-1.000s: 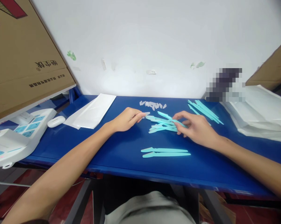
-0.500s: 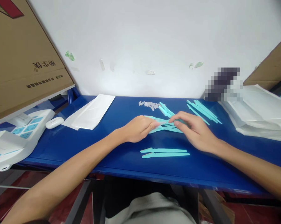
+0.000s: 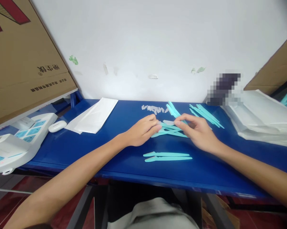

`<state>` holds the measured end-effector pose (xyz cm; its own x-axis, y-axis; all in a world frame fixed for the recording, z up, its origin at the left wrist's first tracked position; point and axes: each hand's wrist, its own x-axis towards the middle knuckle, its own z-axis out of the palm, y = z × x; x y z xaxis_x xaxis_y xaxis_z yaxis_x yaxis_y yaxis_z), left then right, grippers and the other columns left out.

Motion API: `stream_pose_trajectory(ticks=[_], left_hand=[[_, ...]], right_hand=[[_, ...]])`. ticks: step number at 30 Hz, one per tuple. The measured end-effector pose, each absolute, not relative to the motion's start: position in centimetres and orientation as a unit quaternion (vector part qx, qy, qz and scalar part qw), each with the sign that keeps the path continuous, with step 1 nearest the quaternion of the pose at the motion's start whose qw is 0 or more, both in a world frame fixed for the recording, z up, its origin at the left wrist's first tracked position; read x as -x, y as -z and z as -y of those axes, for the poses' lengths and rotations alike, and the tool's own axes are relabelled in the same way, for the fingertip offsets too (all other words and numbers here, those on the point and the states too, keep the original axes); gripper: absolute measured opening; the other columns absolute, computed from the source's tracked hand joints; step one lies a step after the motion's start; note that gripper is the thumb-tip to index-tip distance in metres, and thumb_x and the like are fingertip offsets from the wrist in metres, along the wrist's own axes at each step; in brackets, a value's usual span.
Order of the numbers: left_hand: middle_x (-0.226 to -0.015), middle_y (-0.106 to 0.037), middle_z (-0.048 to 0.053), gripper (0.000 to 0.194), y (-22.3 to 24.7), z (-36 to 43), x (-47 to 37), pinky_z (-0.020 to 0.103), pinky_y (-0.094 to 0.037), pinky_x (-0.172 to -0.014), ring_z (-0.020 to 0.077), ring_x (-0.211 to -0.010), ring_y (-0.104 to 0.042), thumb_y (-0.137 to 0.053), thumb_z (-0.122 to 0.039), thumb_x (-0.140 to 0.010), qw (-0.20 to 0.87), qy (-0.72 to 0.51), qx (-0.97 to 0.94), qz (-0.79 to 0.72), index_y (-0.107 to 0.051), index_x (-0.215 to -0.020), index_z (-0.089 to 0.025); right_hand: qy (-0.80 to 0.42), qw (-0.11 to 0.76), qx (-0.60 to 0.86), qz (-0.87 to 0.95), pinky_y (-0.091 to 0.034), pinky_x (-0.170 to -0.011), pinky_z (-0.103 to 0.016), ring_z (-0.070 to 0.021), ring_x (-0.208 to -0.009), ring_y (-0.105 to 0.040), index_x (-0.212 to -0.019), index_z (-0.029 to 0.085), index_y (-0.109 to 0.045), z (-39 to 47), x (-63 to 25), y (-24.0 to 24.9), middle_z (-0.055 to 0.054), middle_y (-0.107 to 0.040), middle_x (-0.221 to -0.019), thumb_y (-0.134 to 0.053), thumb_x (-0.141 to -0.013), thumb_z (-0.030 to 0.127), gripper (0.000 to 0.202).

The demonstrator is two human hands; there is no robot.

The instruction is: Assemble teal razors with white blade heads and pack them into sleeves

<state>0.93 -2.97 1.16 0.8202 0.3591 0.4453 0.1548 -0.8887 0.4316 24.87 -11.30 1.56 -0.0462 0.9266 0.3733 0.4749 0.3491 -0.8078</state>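
Observation:
My right hand (image 3: pixel 197 129) pinches a small translucent cover (image 3: pixel 168 122) between thumb and fingertips, above a crossed pile of turquoise razor-like sticks (image 3: pixel 172 133). Close by on the left, my left hand (image 3: pixel 143 129) has its fingers pressed together; something pale shows at the fingertips, too small to make out. Two turquoise sticks (image 3: pixel 167 158) lie side by side nearer the table's front edge. Behind the hands is a row of small translucent covers (image 3: pixel 154 109), with more turquoise sticks (image 3: pixel 173 109) at its right end. Another group of sticks (image 3: pixel 206 115) lies farther right.
White sheets (image 3: pixel 95 116) and a white oval object (image 3: pixel 58 126) lie left on the blue table (image 3: pixel 124 162). Beyond them are a white power strip (image 3: pixel 38 136) and a cardboard box (image 3: pixel 26 63). White plastic bags (image 3: pixel 267 117) lie at the right, beside another box (image 3: pixel 274 70).
My hands have moved slightly apart, and the translucent cover now shows between them, at my right fingertips. The camera view has shifted a little.

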Motion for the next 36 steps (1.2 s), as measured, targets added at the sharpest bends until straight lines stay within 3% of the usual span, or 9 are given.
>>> stream_pose_trajectory(ticks=[3, 6, 9, 15, 20, 36], left_hand=[[-0.088, -0.050, 0.005, 0.051, -1.2, 3.1, -0.9, 0.035, -0.047, -0.083, 0.0192, -0.085, -0.054, -0.028, -0.043, -0.112, 0.170, -0.303, -0.926, -0.145, -0.069, -0.098, -0.016], [-0.090, -0.052, 0.005, 0.048, -1.1, 3.1, -0.9, 0.035, -0.051, -0.082, 0.0187, -0.085, -0.056, -0.032, -0.041, -0.112, 0.175, -0.332, -0.917, -0.136, -0.072, -0.110, -0.016], [-0.091, -0.060, 0.006, 0.036, -0.9, 3.1, -1.1, 0.031, -0.054, -0.075, 0.0157, -0.080, -0.061, -0.048, -0.039, -0.109, 0.212, -0.374, -0.896, -0.110, -0.075, -0.115, -0.016], [-0.082, -0.077, 0.004, 0.014, -0.9, 2.9, -1.4, 0.025, -0.054, -0.061, 0.0110, -0.064, -0.064, -0.080, -0.031, -0.090, 0.210, -0.510, -0.828, -0.105, -0.081, -0.095, -0.018], [-0.089, -0.081, 0.006, 0.013, -1.3, 3.4, -1.6, 0.027, -0.060, -0.070, 0.0143, -0.075, -0.073, -0.075, -0.025, -0.094, 0.169, -0.523, -0.832, -0.082, -0.082, -0.104, -0.020], [-0.108, -0.081, 0.008, 0.019, -0.1, 5.1, -2.8, 0.031, -0.061, -0.086, 0.0179, -0.097, -0.075, -0.065, -0.027, -0.101, 0.254, -0.481, -0.834, -0.089, -0.079, -0.111, -0.021]], right_hand=[[-0.330, 0.459, 0.510, 0.648, -0.020, -0.047, -0.028, -0.0087, -0.049, -0.027, -0.089, 0.021, -0.068, 11.3, -25.0, -1.3, 0.006, -0.037, -0.055, -0.067, -0.093, 0.059, 0.038], [-0.391, 0.462, 0.503, 0.617, -0.015, -0.044, -0.027, -0.0078, -0.047, -0.021, -0.090, 0.021, -0.067, 11.2, -25.1, -0.9, 0.009, -0.028, -0.052, -0.070, -0.090, 0.061, 0.040], [-0.438, 0.482, 0.485, 0.583, -0.017, -0.044, -0.026, -0.0072, -0.047, -0.025, -0.090, 0.021, -0.066, 11.1, -25.1, -0.9, 0.008, -0.031, -0.055, -0.074, -0.088, 0.058, 0.038], [-0.499, 0.498, 0.459, 0.541, -0.016, -0.044, -0.024, -0.0050, -0.044, -0.025, -0.085, 0.020, -0.067, 10.8, -25.1, -0.8, 0.008, -0.036, -0.054, -0.080, -0.084, 0.053, 0.036], [-0.518, 0.487, 0.447, 0.542, -0.016, -0.044, -0.024, -0.0047, -0.045, -0.026, -0.088, 0.020, -0.067, 10.9, -24.9, -0.5, 0.007, -0.039, -0.056, -0.079, -0.087, 0.051, 0.033], [-0.568, 0.472, 0.410, 0.535, -0.014, -0.044, -0.024, -0.0041, -0.044, -0.023, -0.088, 0.020, -0.062, 11.0, -23.8, -0.5, 0.009, -0.037, -0.056, -0.077, -0.088, 0.050, 0.034]])
